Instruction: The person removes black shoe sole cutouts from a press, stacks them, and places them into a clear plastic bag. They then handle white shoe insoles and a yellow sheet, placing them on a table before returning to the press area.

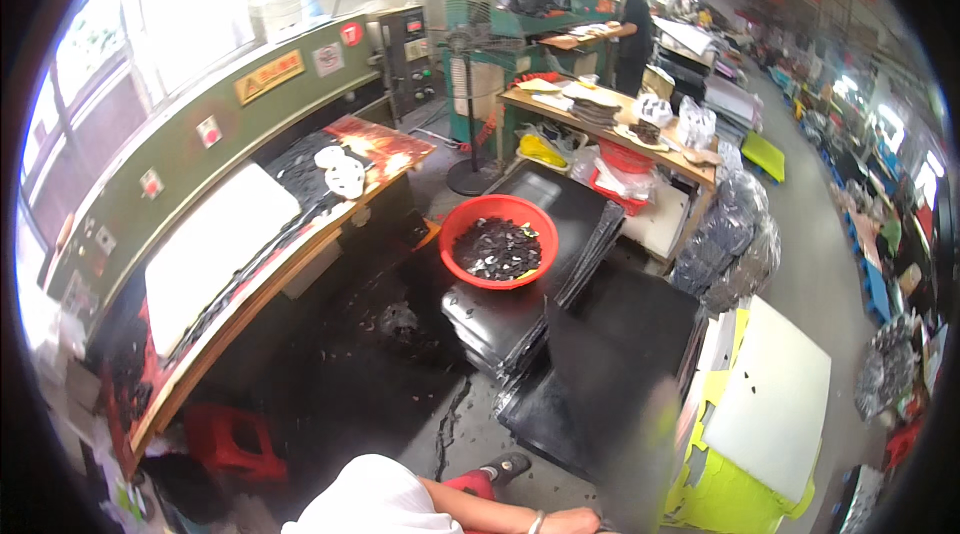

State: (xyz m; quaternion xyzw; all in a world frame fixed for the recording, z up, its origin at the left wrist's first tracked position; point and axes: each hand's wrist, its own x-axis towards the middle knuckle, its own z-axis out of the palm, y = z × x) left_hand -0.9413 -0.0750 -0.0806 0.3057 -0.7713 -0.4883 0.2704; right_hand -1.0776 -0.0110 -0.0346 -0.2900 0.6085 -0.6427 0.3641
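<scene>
My left hand [572, 522] is at the lower edge, a bracelet on its wrist and the forearm coming out of a white sleeve. Its fingers look closed at the near edge of a large black sheet [612, 359], partly cut off by the picture's rim. The sheet is tilted and smeared by motion in its lower part. Below and behind it lie more black sheets [540, 424] in a stack. My right hand is not in view. Farther off, a red basin [448, 252] full of small black cut pieces stands on another pile of black sheets [560, 199].
On the right, a white board [775, 399] lies on a yellow-green container [735, 494]. A long workbench [215, 369] with a white slab runs along the left, a red stool [235, 442] below. Beyond are a fan [470, 124], a loaded wooden table [690, 169] and a person [633, 29].
</scene>
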